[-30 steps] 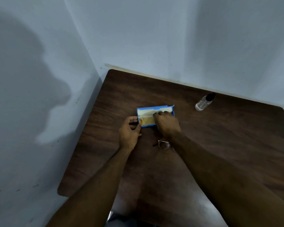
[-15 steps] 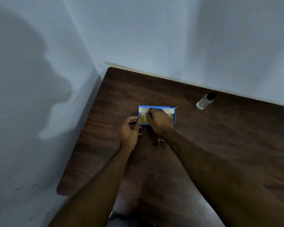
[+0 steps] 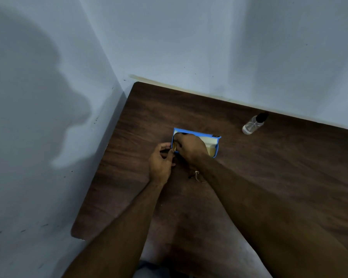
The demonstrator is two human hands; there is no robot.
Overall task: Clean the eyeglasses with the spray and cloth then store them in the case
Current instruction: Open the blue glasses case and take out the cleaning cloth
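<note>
The open blue rectangular case with cream lining [image 3: 210, 145] lies with its long axis across the dark wood worktop [image 3: 269, 177]. The right hand [image 3: 191, 149] reaches into its left end, fingers clamped on what appears to be a yellowish cloth [image 3: 174, 147]. The left hand [image 3: 161, 165] sits just beside that end, fingers curled; grip cannot be determined. The thin-framed eyeglasses [image 3: 196, 175] lie nearer the person, beside the right wrist.

Saw only a sliver of the eyeglasses [image 3: 196, 175] past the right forearm. Found the left half of the case [image 3: 210, 145] covered by the right hand [image 3: 191, 149]; could not tell what its fingers [image 3: 178, 139] pinched.
</note>
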